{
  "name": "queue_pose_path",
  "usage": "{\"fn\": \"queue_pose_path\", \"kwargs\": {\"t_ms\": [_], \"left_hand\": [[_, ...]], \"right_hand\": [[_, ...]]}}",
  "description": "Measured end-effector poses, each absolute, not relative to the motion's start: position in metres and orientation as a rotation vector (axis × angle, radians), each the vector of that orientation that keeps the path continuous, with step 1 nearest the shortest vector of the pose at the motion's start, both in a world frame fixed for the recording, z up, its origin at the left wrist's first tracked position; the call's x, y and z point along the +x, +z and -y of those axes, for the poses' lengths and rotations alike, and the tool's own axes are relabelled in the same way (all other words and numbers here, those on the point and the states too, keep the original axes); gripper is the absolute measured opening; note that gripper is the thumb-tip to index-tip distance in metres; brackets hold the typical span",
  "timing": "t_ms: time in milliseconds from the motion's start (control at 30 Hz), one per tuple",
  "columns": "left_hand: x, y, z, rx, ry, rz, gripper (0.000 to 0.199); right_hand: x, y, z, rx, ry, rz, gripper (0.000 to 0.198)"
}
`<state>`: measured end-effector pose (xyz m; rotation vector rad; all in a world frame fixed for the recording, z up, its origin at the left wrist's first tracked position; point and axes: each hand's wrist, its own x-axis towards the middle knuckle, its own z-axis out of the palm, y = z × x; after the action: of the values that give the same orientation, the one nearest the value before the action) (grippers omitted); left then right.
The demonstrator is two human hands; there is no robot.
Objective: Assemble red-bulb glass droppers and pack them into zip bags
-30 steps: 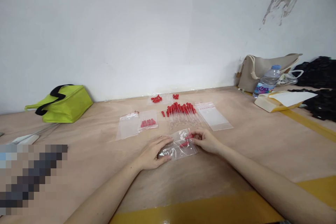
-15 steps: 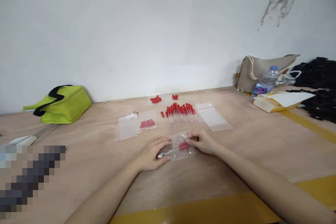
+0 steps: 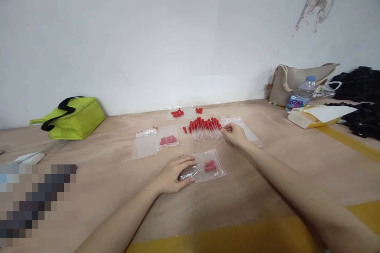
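Observation:
A clear zip bag with a red line along its right end lies flat on the table, two red-bulbed droppers inside it. My left hand rests over the bag's left end, thumb and fingers spread apart along its edges. Farther back is a pile of droppers with red bulbs and thin clear tubes. At the pile's right end my right hand has its thumb and fingertips pinched on the outermost dropper, whose tube the fingers partly cover.
Behind my right hand lies a flat zip bag. To the left are another flat bag and a bag of droppers. Loose red bulbs lie near the wall. A green bag and a water bottle flank the area.
My right hand has let go of the zip bag's right end and moved back and right to the dropper pile. My left hand stays on the bag.

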<state>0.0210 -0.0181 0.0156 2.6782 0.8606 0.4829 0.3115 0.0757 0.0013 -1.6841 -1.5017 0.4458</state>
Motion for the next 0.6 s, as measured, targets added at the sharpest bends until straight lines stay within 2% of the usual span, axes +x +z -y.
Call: {"fn": "queue_pose_path", "kwargs": {"t_ms": [233,600], "left_hand": [[0.021,0.017,0.019,2.671,0.483,-0.866,0.046],[0.021,0.017,0.019,2.689,0.467,-0.87,0.047]], "right_hand": [[0.289,0.01,-0.113,-1.815,0.388,1.4,0.028],[0.283,0.018,-0.124,-1.868,0.465,1.331,0.04]]}}
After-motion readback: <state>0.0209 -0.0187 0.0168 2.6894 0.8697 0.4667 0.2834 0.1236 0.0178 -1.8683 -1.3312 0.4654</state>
